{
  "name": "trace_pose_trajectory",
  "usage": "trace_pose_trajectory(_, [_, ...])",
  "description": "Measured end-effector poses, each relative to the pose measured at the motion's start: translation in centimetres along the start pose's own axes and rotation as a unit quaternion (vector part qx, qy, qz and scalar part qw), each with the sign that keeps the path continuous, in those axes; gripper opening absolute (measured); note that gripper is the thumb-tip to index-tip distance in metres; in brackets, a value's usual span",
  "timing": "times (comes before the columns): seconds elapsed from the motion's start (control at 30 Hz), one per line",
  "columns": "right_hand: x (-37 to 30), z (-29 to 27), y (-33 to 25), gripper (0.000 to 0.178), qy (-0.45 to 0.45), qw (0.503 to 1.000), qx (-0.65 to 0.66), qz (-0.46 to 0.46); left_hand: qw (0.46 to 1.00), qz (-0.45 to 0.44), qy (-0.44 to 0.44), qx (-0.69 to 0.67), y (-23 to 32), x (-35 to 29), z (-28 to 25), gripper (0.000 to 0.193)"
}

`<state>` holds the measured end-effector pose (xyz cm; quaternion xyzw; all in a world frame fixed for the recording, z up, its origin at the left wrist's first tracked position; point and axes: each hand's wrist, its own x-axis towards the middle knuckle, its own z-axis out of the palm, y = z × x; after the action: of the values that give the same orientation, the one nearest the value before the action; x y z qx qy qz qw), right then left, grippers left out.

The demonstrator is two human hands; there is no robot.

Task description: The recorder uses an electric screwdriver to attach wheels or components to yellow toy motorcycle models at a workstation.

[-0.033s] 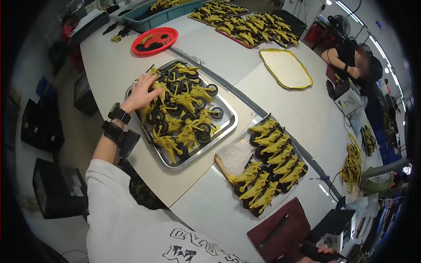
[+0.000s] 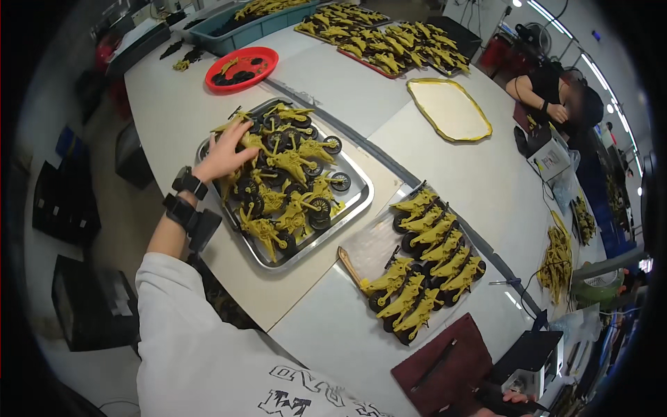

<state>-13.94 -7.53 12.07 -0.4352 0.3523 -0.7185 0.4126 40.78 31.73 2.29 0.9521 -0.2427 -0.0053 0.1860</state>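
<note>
My left hand reaches over the far left part of a metal tray. Its fingers are spread and touch a yellow toy motorcycle body in the pile, with the thumb held apart; no firm grip shows. Yellow toy motorcycles with black wheels lie jumbled in the tray, some on their sides. At the lower right edge, a little of my right hand shows beside a dark object; its fingers are mostly hidden. Between the hands, toy motorcycles lie in neat rows on a clear sheet, beside a wooden-handled brush.
A red dish with black parts and a teal bin stand far left. Trays of yellow toys and a yellow-rimmed white tray lie farther back. A dark red mat is near right. A co-worker sits at far right.
The view has shifted slightly. My left hand stays over the pile, its fingers slightly nearer the tray's middle. The toys and trays keep their places.
</note>
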Motion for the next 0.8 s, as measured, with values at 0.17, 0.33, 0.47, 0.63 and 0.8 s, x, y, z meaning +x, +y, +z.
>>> trace_pose_trajectory(0.17, [0.7, -2.9, -0.5, 0.059, -0.06, 0.998, 0.016, -0.005, 0.997, -0.004, 0.021, 0.07, 3.0, -1.0, 1.0, 0.078])
trace_pose_trajectory(0.33, [0.8, -4.1, 0.6, 0.057, -0.049, 0.997, 0.054, 0.027, 0.986, 0.103, 0.133, 0.019, 7.5, -2.2, -1.2, 0.061])
trace_pose_trajectory(0.47, [0.5, -1.9, 0.4, 0.057, -0.005, 1.0, 0.018, -0.009, 0.985, 0.169, -0.007, 0.026, 12.7, -1.5, -0.7, 0.053])
trace_pose_trajectory(0.63, [0.6, -3.3, 0.3, 0.056, -0.076, 0.995, 0.064, 0.026, 0.981, 0.172, -0.057, 0.068, 13.5, -2.8, 3.0, 0.058])
trace_pose_trajectory(0.8, [0.9, -4.6, 0.7, 0.055, -0.056, 0.996, 0.052, 0.034, 0.974, 0.201, -0.09, 0.049, 14.2, -3.8, 2.0, 0.06])
